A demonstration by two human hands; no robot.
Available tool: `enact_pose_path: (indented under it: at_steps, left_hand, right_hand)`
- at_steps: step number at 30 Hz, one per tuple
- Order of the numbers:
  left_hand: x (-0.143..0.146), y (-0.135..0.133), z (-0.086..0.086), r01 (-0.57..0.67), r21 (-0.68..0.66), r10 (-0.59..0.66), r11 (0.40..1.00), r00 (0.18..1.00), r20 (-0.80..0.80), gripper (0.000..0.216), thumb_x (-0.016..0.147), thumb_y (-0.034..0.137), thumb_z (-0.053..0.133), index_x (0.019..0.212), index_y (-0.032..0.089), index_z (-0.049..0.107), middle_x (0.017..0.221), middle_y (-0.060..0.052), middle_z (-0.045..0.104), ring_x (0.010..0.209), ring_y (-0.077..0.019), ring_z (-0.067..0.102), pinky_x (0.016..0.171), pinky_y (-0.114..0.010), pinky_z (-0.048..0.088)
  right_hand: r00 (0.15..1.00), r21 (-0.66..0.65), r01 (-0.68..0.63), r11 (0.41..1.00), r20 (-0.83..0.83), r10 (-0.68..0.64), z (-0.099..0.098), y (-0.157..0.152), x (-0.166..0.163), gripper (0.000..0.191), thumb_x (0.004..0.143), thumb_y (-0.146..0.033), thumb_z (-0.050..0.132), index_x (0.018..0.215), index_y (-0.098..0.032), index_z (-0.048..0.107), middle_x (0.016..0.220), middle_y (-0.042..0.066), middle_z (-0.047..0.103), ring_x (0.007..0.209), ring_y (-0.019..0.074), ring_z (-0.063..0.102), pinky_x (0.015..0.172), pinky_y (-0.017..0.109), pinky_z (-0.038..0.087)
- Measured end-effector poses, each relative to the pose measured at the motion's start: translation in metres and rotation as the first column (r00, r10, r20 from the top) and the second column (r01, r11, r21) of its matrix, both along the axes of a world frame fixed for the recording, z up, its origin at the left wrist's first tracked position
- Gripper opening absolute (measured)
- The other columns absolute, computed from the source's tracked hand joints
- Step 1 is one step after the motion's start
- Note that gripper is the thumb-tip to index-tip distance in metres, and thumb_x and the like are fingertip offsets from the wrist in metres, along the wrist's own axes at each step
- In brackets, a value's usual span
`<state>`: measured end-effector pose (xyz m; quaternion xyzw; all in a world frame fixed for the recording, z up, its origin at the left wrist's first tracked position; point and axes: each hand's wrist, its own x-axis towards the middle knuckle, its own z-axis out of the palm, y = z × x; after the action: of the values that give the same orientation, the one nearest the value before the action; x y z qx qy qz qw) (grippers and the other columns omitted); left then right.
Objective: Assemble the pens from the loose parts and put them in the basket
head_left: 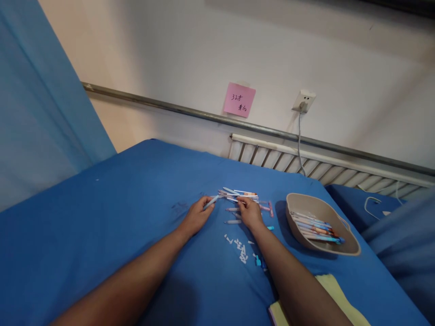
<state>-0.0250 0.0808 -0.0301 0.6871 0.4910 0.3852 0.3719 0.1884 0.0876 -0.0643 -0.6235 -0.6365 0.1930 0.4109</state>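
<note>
My left hand (198, 214) is closed on a light blue pen barrel (211, 202), whose end points up and to the right. My right hand (250, 213) pinches a thin white pen refill (233, 199), its free end reaching left toward the barrel. Whether barrel and refill touch, I cannot tell. Around my right hand lie several pen parts, with grey-clear barrels (233, 222) on its left and a pink piece (271, 209) on its right. Small white cone-like tips (242, 251) are scattered nearer to me, between my forearms.
A beige basket (321, 202) with several pens (317, 228) stands at the right on the blue cloth (112, 226). Blue caps (258, 261) lie beside my right forearm, and a yellow cloth-like piece (335, 290) is under it. Behind are a radiator (272, 156) and a plugged-in cable (299, 140).
</note>
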Motion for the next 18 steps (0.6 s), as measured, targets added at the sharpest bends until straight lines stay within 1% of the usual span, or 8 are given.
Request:
enact_pose_path:
  at_steps: [4, 8, 12, 15, 18]
  left_hand:
    - [0.0006, -0.0014, 0.0030, -0.016, -0.004, 0.016, 1.000, 1.000, 0.006, 0.029, 0.079, 0.043, 0.049, 0.089, 0.019, 0.061, 0.082, 0.000, 0.063, 0.079, -0.0184, 0.057, 0.074, -0.028, 0.044]
    - [0.0011, -0.0012, 0.0028, -0.034, 0.007, 0.033, 0.999, 0.999, 0.020, 0.027, 0.077, 0.042, 0.051, 0.086, 0.018, 0.061, 0.078, 0.001, 0.061, 0.075, -0.0172, 0.056, 0.070, -0.026, 0.043]
    - [0.0006, 0.0016, -0.0022, -0.075, 0.007, 0.075, 0.997, 0.996, 0.041, 0.023, 0.075, 0.041, 0.053, 0.078, 0.019, 0.057, 0.071, 0.003, 0.057, 0.069, -0.0154, 0.053, 0.066, -0.025, 0.042]
    - [-0.0004, 0.0034, -0.0042, -0.092, 0.000, 0.092, 0.996, 0.995, 0.045, 0.021, 0.074, 0.040, 0.054, 0.075, 0.019, 0.055, 0.068, 0.004, 0.056, 0.067, -0.0150, 0.053, 0.065, -0.024, 0.041]
    - [-0.0012, 0.0038, -0.0039, -0.102, -0.014, 0.103, 0.995, 0.994, 0.047, 0.022, 0.073, 0.040, 0.054, 0.077, 0.019, 0.057, 0.069, 0.003, 0.058, 0.067, -0.0156, 0.054, 0.065, -0.025, 0.042]
  right_hand:
    - [0.999, -0.026, 0.016, 1.000, -0.045, -0.017, -0.0019, 0.0042, -0.0012, 0.025, 0.081, -0.023, 0.050, 0.097, -0.021, 0.069, 0.097, 0.005, 0.070, 0.088, 0.0202, 0.063, 0.079, 0.032, 0.046]
    - [0.993, -0.053, 0.016, 0.998, -0.112, -0.022, -0.0016, 0.0052, -0.0009, 0.025, 0.079, -0.025, 0.050, 0.094, -0.021, 0.070, 0.080, 0.003, 0.070, 0.071, 0.0179, 0.062, 0.066, 0.029, 0.047]
    - [0.980, -0.061, 0.002, 0.998, -0.197, -0.014, -0.0008, 0.0041, 0.0001, 0.026, 0.077, -0.027, 0.050, 0.091, -0.020, 0.071, 0.067, 0.001, 0.066, 0.058, 0.0149, 0.056, 0.056, 0.025, 0.044]
    - [0.963, -0.056, -0.011, 0.998, -0.270, -0.004, -0.0003, 0.0036, 0.0000, 0.026, 0.076, -0.029, 0.051, 0.089, -0.019, 0.071, 0.065, 0.000, 0.064, 0.055, 0.0132, 0.054, 0.053, 0.024, 0.042]
    - [0.938, -0.047, -0.024, 0.999, -0.347, 0.007, 0.0010, 0.0033, -0.0004, 0.027, 0.075, -0.031, 0.051, 0.088, -0.017, 0.070, 0.067, 0.001, 0.065, 0.055, 0.0127, 0.053, 0.052, 0.024, 0.042]
